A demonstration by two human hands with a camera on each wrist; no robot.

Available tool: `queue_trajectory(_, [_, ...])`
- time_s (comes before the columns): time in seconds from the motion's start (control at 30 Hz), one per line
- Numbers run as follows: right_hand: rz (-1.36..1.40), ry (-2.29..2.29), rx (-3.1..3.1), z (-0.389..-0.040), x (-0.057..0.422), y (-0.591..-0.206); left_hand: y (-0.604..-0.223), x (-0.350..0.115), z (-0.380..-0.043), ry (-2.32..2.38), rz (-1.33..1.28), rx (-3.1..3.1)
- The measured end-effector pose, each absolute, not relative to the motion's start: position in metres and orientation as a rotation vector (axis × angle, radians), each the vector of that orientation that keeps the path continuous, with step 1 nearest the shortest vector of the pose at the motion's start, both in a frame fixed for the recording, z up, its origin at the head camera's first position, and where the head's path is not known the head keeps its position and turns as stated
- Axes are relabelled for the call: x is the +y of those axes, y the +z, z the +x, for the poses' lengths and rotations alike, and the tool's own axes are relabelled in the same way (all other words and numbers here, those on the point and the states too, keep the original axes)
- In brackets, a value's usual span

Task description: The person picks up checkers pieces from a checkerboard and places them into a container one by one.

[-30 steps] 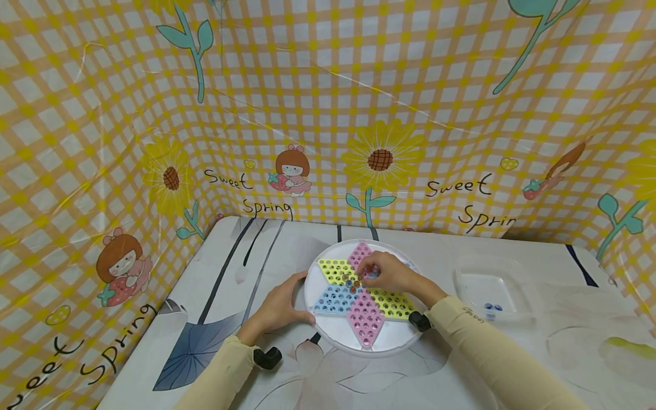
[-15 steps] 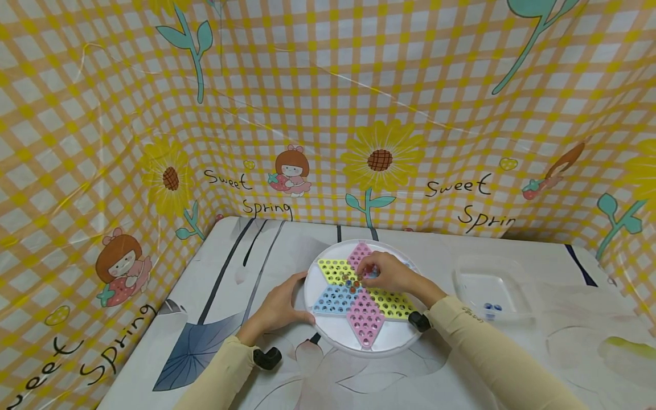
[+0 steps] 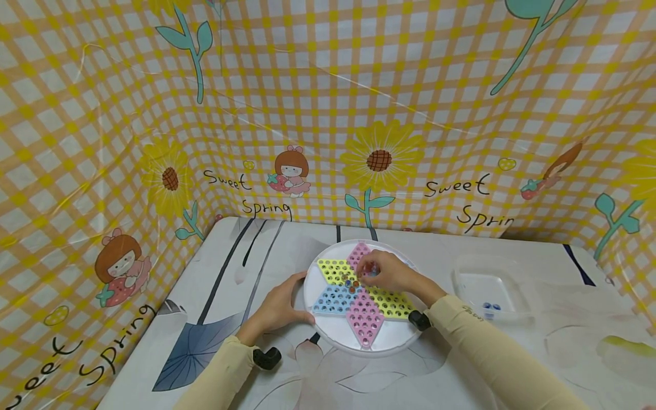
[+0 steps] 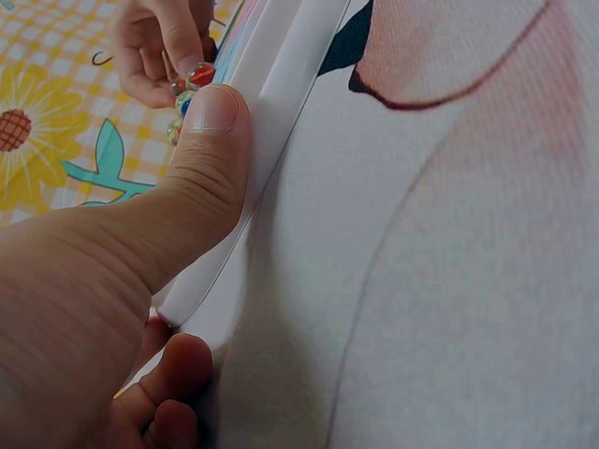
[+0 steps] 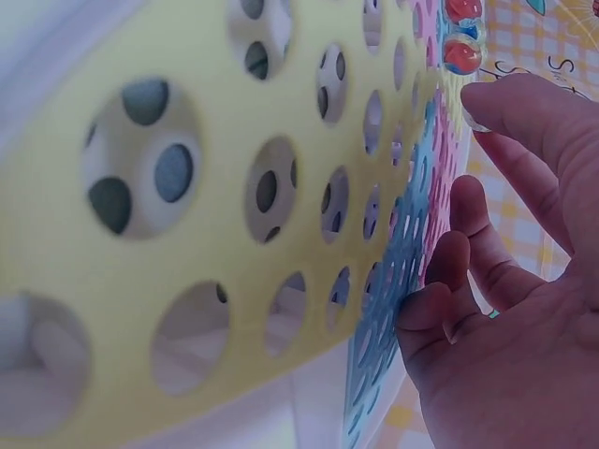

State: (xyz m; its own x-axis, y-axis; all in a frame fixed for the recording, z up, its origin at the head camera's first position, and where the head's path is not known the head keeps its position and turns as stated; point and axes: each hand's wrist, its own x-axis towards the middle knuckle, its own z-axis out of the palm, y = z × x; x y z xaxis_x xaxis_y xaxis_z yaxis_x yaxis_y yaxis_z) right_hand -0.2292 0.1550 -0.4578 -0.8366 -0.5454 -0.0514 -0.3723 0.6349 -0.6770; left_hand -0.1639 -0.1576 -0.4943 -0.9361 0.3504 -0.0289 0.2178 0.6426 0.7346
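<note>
The fingers (image 4: 182,365) of my left hand (image 3: 279,302) curl below the edge of a round board while the thumb rests on top of its rim, so I grip it on that side. My right hand (image 3: 386,270) bends over the middle of the board, thumb and forefinger drawn together; I cannot tell whether a marble sits between the tips. Its other fingers curve loosely near the holes.

A yellow and orange checked cloth (image 3: 441,68), printed with sunflowers and the words "Sweet Spring", rises around the back and sides. In front of it I have a pale counter (image 3: 302,236) with a print of stems, a blue leaf and a pink flower. My cream sleeves (image 3: 504,353) reach in from the near edge.

The white board (image 3: 335,328) lies flat on the counter between my hands, bearing a perforated star: a pink arm (image 3: 365,322) points toward me, with a blue arm (image 3: 333,300) and a yellow arm (image 3: 394,304) on either side of it. To the right, well apart from it, stands a clear tub (image 3: 489,287). A small black device (image 3: 267,358) sits at each wrist.

Several red and blue marbles (image 3: 352,290) cluster at the star's centre, just beside my right fingertips. A few blue marbles (image 3: 488,307) lie in the tub's near part.
</note>
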Motion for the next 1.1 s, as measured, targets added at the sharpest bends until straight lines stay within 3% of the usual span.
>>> queue_trajectory(1.1, [-0.792, -1.167, 2.671, -0.228, 0.164, -0.442, -0.496, -0.159, -0.165, 1.172, 0.455, 2.675])
